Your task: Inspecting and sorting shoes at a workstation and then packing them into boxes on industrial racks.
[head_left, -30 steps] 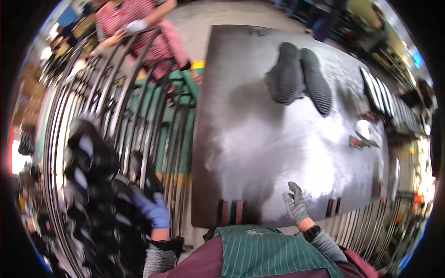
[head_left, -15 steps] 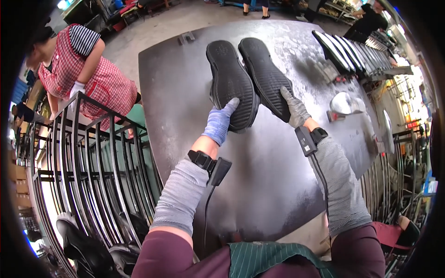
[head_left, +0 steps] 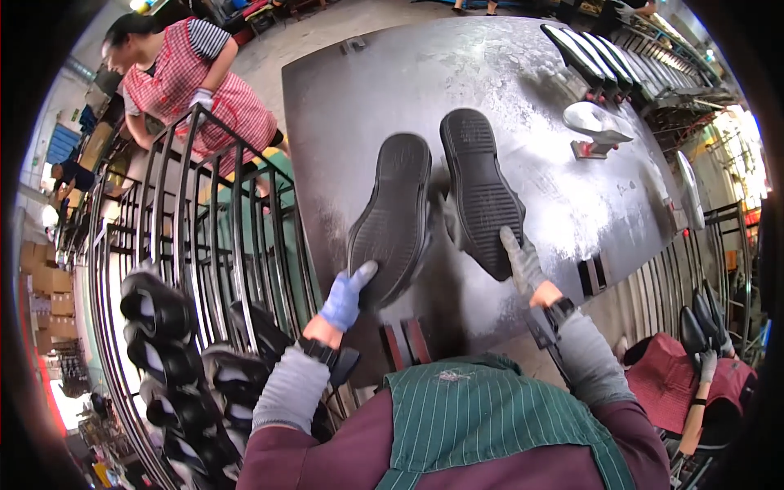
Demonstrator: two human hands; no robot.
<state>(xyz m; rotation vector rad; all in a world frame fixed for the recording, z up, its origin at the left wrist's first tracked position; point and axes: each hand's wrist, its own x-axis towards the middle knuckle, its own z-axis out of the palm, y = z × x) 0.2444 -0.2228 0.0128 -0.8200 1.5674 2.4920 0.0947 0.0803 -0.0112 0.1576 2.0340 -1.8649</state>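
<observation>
Two black shoes lie sole-up side by side on a grey metal table. In a blue glove, my left hand grips the heel end of the left shoe, thumb on the sole. My right hand, in a grey glove, holds the heel end of the right shoe, with a finger lying along its sole. Both forearms are in grey sleeves and carry wrist straps.
A black metal rack stands at the left with several black shoes on its lower bars. A person in a red checked apron stands behind it. A metal stand sits on the table's right. Another person's gloved arm shows at lower right.
Both hands reached out to the far shoes and have drawn them toward me, close to the table's near edge. A second ago my left hand was down by the rack.
</observation>
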